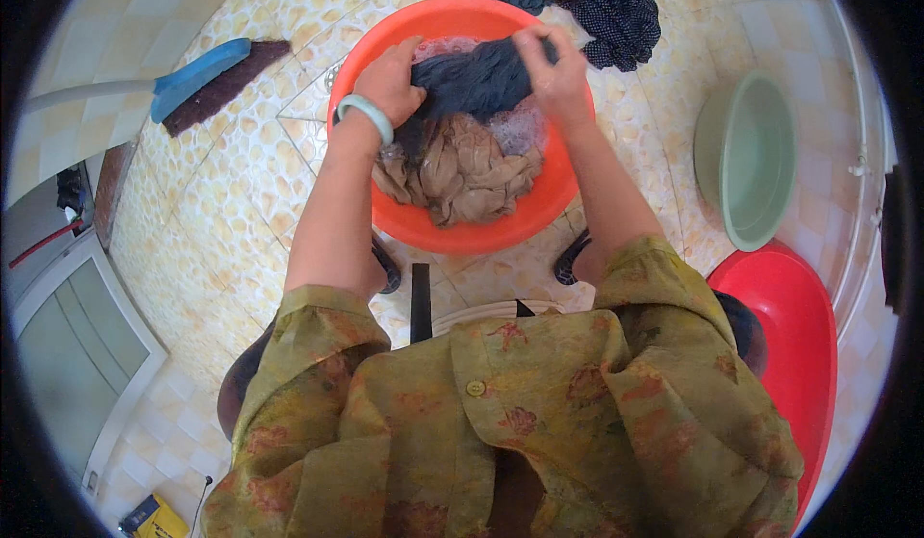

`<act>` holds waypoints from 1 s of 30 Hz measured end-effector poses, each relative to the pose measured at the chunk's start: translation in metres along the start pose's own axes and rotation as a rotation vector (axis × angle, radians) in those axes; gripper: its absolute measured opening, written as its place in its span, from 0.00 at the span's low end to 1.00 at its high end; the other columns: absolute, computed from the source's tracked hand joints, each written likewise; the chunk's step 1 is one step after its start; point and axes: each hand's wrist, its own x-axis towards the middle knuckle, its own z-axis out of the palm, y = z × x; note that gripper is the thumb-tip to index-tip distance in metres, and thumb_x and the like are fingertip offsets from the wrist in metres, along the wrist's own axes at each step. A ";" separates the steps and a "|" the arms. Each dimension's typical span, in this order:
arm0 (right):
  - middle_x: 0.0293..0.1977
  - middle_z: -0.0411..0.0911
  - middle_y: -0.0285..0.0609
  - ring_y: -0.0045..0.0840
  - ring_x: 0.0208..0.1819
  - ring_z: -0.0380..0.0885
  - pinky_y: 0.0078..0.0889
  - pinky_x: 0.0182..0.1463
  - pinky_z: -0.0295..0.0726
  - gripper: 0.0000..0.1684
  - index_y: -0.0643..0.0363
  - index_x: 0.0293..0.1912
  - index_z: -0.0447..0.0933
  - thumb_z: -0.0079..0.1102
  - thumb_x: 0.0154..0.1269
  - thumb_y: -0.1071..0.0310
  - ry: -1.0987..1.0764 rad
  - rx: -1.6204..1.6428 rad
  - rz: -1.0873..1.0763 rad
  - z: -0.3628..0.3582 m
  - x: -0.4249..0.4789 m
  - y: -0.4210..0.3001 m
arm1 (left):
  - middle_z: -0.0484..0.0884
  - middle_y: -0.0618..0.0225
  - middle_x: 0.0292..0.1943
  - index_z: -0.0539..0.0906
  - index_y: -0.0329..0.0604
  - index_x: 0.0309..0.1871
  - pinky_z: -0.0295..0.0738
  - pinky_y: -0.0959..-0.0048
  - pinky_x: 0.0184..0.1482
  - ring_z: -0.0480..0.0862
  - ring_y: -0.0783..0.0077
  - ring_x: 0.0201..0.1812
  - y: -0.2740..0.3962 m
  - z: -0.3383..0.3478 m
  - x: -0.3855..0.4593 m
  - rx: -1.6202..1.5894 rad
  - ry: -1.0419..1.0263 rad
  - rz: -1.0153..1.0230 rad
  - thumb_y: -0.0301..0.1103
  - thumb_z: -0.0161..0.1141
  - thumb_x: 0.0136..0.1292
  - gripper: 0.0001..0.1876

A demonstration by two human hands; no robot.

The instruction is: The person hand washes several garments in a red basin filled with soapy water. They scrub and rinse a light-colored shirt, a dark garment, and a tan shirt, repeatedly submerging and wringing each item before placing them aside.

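Observation:
An orange-red plastic basin [469,238] with soapy water stands on the floor before me. Across its upper part a dark wet cloth [469,80] is stretched between my hands. My right hand [559,76] grips the cloth's right end, thumb against the bent fingers. At the cloth's left end is my left hand [390,83], a pale green bangle [368,116] on its wrist; its thumb touches the cloth, but its fingertips are partly hidden, so its hold is unclear. Below the dark cloth, a crumpled brown garment [469,170] lies in the basin, with suds [520,130] to its right.
Dark patterned clothing [617,15] lies on the tiled floor beyond the basin. A blue broom [202,80] is at the left, near a floor drain [333,77]. At the right, a green basin [758,163] leans on its side by a large red tub [794,321].

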 end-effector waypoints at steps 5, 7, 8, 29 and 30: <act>0.42 0.73 0.48 0.42 0.46 0.72 0.39 0.50 0.72 0.15 0.59 0.45 0.76 0.63 0.57 0.67 -0.120 -0.284 -0.002 0.028 -0.055 0.058 | 0.59 0.55 0.69 0.59 0.50 0.69 0.52 0.49 0.68 0.57 0.54 0.70 0.000 0.055 -0.004 0.419 -0.156 0.164 0.34 0.58 0.56 0.35; 0.45 0.72 0.49 0.44 0.50 0.69 0.44 0.53 0.70 0.18 0.58 0.47 0.76 0.64 0.56 0.66 -0.164 -0.411 -0.058 0.026 -0.068 0.064 | 0.54 0.55 0.71 0.56 0.51 0.71 0.46 0.46 0.69 0.51 0.53 0.72 0.002 0.068 -0.008 0.388 -0.235 0.176 0.40 0.57 0.59 0.37; 0.49 0.69 0.51 0.46 0.53 0.67 0.49 0.56 0.67 0.23 0.55 0.52 0.74 0.63 0.56 0.63 -0.293 -0.556 -0.023 0.025 -0.076 0.065 | 0.51 0.56 0.72 0.54 0.52 0.72 0.43 0.45 0.70 0.47 0.52 0.73 0.001 0.075 -0.010 0.373 -0.274 0.181 0.43 0.56 0.60 0.38; 0.51 0.68 0.55 0.50 0.55 0.67 0.50 0.59 0.66 0.25 0.62 0.54 0.69 0.54 0.55 0.71 -0.451 -0.734 0.211 0.041 -0.084 0.076 | 0.63 0.45 0.65 0.68 0.44 0.64 0.58 0.62 0.68 0.63 0.49 0.66 -0.020 0.113 0.027 0.245 -0.416 0.170 0.48 0.60 0.55 0.33; 0.50 0.69 0.54 0.49 0.55 0.67 0.50 0.59 0.67 0.24 0.61 0.54 0.69 0.55 0.56 0.67 -0.423 -0.711 0.222 0.038 -0.079 0.068 | 0.64 0.44 0.64 0.69 0.43 0.63 0.58 0.62 0.68 0.64 0.49 0.65 -0.011 0.105 0.022 0.186 -0.336 0.123 0.46 0.59 0.56 0.32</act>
